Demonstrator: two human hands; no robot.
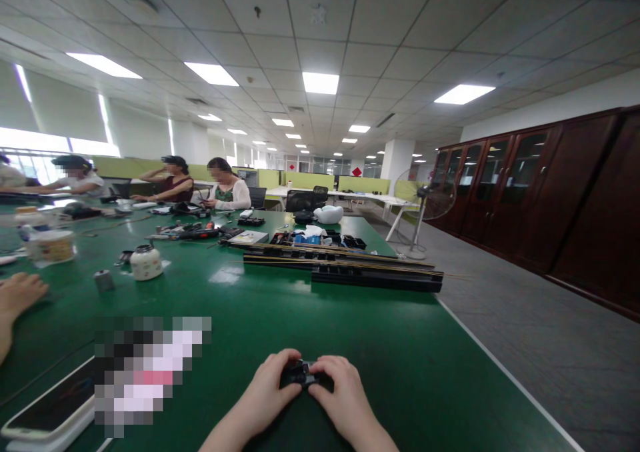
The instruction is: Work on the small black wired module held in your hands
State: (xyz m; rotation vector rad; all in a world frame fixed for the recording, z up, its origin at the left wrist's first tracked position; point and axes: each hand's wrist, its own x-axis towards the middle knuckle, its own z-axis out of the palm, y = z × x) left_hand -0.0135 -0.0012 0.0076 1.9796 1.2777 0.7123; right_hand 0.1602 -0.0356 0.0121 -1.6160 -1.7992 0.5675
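Low in the head view, a small black part lies between my two hands, just over the green tabletop. My left hand is closed on its left side, thumb in front and fingers behind. From the right, my right hand grips the same part, its thumb and fingertips curled round the edge. A bit of lighter grey shows on top of the part. Its exact kind cannot be made out, since my fingers cover most of it.
A phone lies at the left, beside another person's hand. Farther back are a white jar, a small metal block and long black rails with thin rods. Several people sit across the table. A fan stands beyond it.
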